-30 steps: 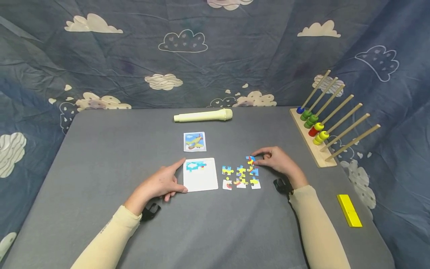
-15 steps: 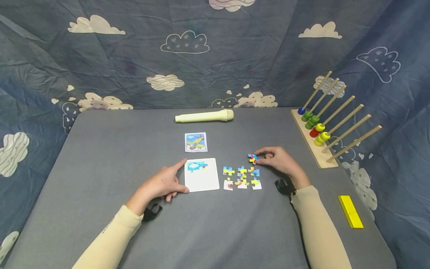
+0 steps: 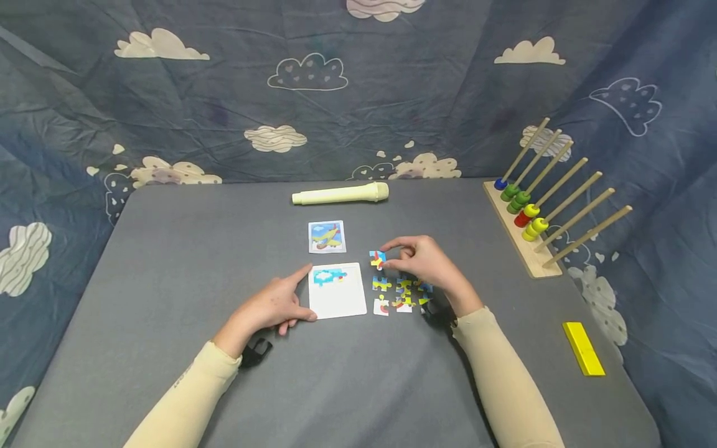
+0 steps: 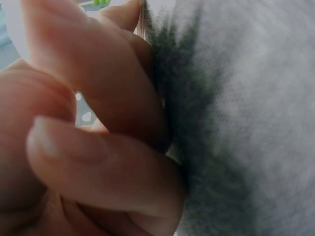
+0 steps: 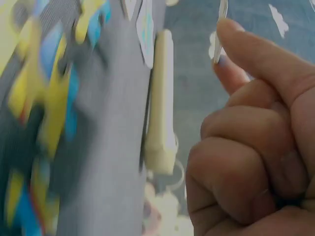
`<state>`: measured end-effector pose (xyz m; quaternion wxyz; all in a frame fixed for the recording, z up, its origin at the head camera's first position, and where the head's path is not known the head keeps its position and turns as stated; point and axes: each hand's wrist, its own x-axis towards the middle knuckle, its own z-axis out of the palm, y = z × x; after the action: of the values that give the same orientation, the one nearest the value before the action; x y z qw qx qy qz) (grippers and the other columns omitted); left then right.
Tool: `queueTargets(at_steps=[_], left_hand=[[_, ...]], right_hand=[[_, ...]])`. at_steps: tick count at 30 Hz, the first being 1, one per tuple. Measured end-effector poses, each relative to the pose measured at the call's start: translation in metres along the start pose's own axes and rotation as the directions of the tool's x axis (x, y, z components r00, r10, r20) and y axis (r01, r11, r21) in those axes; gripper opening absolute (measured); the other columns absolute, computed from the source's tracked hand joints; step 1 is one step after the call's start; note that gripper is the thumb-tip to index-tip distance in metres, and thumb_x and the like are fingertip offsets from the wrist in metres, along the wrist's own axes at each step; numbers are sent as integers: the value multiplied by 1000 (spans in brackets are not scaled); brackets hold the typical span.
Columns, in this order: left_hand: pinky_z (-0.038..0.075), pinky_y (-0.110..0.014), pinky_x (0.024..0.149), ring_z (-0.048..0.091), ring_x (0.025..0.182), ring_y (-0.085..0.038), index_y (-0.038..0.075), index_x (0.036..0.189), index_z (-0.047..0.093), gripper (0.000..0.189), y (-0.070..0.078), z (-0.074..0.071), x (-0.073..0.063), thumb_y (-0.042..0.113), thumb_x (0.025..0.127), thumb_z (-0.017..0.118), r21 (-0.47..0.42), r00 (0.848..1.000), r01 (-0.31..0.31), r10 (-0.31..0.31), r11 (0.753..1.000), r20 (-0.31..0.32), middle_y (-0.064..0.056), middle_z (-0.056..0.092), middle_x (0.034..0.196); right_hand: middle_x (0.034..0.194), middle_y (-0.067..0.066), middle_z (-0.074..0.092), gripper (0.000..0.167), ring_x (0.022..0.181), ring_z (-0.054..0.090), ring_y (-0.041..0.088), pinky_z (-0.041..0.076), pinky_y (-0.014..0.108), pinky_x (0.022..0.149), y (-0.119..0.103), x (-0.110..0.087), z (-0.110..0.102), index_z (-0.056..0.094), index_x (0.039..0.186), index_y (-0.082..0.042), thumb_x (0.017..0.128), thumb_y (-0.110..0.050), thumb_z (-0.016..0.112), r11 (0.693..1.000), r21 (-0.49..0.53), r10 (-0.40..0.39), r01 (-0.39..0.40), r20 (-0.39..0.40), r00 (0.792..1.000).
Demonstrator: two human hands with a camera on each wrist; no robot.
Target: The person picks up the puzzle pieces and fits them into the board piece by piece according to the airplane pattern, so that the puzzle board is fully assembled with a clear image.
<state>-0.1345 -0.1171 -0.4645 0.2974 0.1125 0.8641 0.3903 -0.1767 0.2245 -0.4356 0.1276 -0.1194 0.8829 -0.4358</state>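
Note:
In the head view my right hand (image 3: 422, 258) pinches a puzzle piece (image 3: 377, 259) in blue, red and yellow between thumb and index finger. The piece is near the upper right corner of a white puzzle board (image 3: 337, 302). In the right wrist view the pinched puzzle piece (image 5: 221, 29) shows edge-on. My left hand (image 3: 274, 305) touches the board's left corners with straight index finger and thumb. Joined blue cloud pieces (image 3: 328, 276) lie along the board's top. Several loose puzzle pieces (image 3: 382, 284) lie right of the board, some partly hidden by my right hand and wrist.
A picture card (image 3: 327, 237) of a yellow airplane lies behind the board. Farther back is a pale yellow toy microphone (image 3: 340, 193). At the right stand a wooden peg stand (image 3: 523, 230) with coloured beads and a yellow block (image 3: 584, 348) near the table's edge.
My right hand has carried the puzzle piece left from above the loose pieces towards the board's upper right corner. The left hand has stayed on the board.

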Motion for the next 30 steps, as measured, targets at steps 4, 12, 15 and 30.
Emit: queueTargets(at_steps=[4,12,15,30], left_hand=[[52,-31,47,58,37,-13,20,172,16,112,-1,2,1,22,87,89,-3,1000,9,-9,1000,1,-2,61,54],[54,-33,47,57,36,-12,20,173,15,112,-1,0,2,22,88,89,-5,1000,13,-13,1000,3,-3,62,55],[53,-32,47,58,37,-12,20,173,15,112,0,-1,2,23,88,89,3,1000,13,-13,1000,9,-2,62,55],[52,-31,46,57,36,-12,20,172,16,111,0,-2,2,24,88,89,7,1000,24,-24,1000,11,-2,62,55]], right_hand=[[56,-7,35,24,53,27,13,29,27,52,-11,11,21,81,115,-16,92,-21,85,1000,-6,15,-15,16,1000],[55,-7,35,26,53,29,10,29,27,54,-14,25,52,82,111,-16,88,-24,89,994,-105,39,-36,28,999],[55,-7,35,26,53,30,9,28,26,55,-13,26,59,83,111,-16,87,-24,89,986,-161,45,-40,28,999],[57,-5,45,32,53,37,9,31,26,53,-17,27,67,81,118,-19,88,-25,89,968,-249,36,-26,36,999]])
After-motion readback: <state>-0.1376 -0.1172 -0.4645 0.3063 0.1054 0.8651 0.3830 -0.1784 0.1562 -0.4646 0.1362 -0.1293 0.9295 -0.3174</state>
